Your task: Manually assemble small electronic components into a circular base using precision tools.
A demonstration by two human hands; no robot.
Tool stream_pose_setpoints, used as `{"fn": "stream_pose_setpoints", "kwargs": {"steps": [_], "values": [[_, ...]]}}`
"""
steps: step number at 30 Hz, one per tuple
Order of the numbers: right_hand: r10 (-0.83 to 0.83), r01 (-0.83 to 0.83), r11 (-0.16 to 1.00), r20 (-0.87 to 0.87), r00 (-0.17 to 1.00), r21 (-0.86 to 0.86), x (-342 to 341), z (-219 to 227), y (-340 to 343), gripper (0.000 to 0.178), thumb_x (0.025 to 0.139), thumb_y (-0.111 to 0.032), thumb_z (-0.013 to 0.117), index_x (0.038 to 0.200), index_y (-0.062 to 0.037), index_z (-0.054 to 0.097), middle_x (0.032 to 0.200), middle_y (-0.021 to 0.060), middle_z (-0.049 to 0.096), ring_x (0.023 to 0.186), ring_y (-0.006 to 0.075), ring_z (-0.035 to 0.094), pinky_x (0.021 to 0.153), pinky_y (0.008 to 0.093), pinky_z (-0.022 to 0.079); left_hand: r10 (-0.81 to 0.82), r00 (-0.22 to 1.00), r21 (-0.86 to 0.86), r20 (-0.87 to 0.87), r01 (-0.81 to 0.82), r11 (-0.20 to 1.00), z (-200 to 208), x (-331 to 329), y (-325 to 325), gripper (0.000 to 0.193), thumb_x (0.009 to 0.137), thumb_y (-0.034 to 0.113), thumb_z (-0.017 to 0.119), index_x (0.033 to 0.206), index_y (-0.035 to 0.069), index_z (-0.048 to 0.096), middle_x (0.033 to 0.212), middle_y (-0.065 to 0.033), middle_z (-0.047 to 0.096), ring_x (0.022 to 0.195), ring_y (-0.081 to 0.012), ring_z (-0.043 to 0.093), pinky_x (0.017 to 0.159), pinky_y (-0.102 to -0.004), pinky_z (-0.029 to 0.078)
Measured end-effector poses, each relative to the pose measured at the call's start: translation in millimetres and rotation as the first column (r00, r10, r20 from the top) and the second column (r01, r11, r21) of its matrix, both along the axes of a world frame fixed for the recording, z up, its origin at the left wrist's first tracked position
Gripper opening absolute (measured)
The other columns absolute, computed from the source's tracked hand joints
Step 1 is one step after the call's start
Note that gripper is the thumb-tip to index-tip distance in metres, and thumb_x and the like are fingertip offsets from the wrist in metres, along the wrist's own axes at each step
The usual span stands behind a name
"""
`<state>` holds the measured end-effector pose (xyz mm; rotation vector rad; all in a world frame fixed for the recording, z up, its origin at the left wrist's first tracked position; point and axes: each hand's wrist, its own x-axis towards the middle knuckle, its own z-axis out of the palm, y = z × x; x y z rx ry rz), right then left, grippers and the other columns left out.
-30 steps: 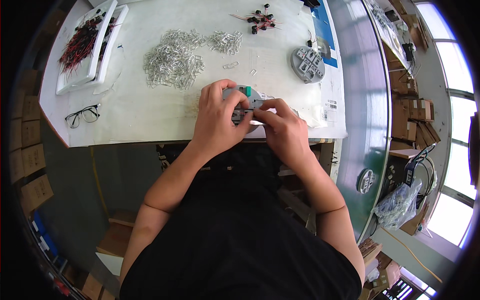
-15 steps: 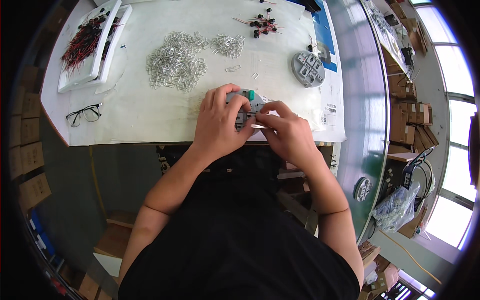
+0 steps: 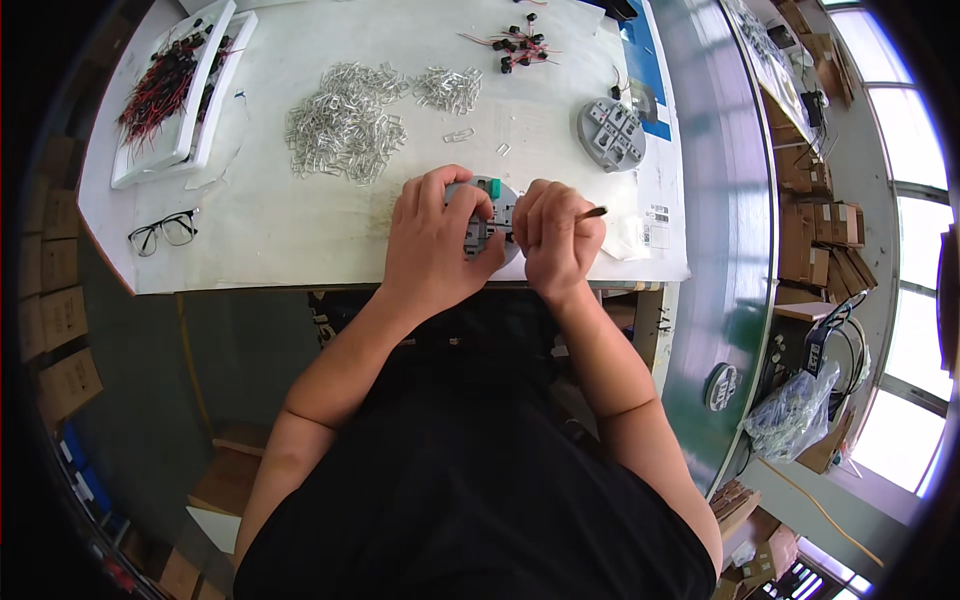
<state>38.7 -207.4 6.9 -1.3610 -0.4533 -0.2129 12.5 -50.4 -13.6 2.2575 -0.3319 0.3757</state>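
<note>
At the table's front edge lies a round grey fixture [image 3: 482,230] with slots and a small green block [image 3: 493,188] at its far side. My left hand [image 3: 432,228] is closed on the fixture's left side, fingers curled over its top and thumb at the near side. My right hand [image 3: 558,232] is a fist at the fixture's right side, closed round a slim rod-like tool [image 3: 596,212]. The tool's dark end sticks out to the right; its other end is hidden by my fingers.
A large heap of bent wire clips [image 3: 345,125] and a smaller clip pile [image 3: 448,90] lie beyond my hands. Black parts with red wires [image 3: 520,45] sit farther back. A second grey fixture [image 3: 612,135] stands right; white trays [image 3: 205,135] and glasses [image 3: 165,232] are left.
My right hand has turned from a fingertip hold into a fist, and the tool now points out to the right. My left hand stays on the fixture.
</note>
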Motion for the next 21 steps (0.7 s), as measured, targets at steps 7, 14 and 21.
{"fn": "stream_pose_setpoints", "kwargs": {"steps": [7, 14, 21], "values": [[0.063, 0.031, 0.922, 0.229, 0.971, -0.385, -0.9, 3.7, 3.8, 0.05, 0.116, -0.037, 0.044, 0.077, -0.0058, 0.047, 0.066, 0.0037, 0.045, 0.054, 0.0164, 0.042, 0.052, 0.0299, 0.038, 0.017, 0.998, 0.036, 0.064, -0.019, 0.999, 11.1, 0.4, -0.9, 0.062, 0.073, 0.028, 0.088, 0.127, 0.014, 0.061, 0.133, -0.0144, 0.054, 0.122, -0.0367, 0.053, 0.106, -0.0478, 0.045], [0.212, 0.01, 0.803, -0.302, 0.929, 0.596, -15.6, 65.0, -33.0, 0.056, 0.116, -0.045, 0.038, 0.085, -0.0031, 0.057, 0.075, 0.0066, 0.06, 0.063, 0.0162, 0.049, 0.057, 0.0275, 0.037, -0.204, 0.978, 0.088, -0.047, 0.208, 0.974, 35.9, 3.3, 7.9, 0.095, 0.066, 0.023, 0.093, 0.15, 0.016, 0.05, 0.142, -0.0197, 0.047, 0.126, -0.0395, 0.054, 0.109, -0.0483, 0.048], [-0.167, -0.047, 0.698, -0.227, 0.959, -0.715, -22.5, 48.8, -42.0, 0.037, 0.109, -0.03, 0.061, 0.089, 0.0007, 0.066, 0.076, 0.0093, 0.065, 0.069, 0.0225, 0.062, 0.065, 0.0392, 0.05, -0.115, 0.993, -0.147, 0.036, 0.119, 0.982, 8.6, -9.6, 25.5, 0.104, 0.065, 0.01, 0.094, 0.156, 0.011, 0.045, 0.148, -0.0189, 0.045, 0.134, -0.0333, 0.051, 0.114, -0.049, 0.046]]}}
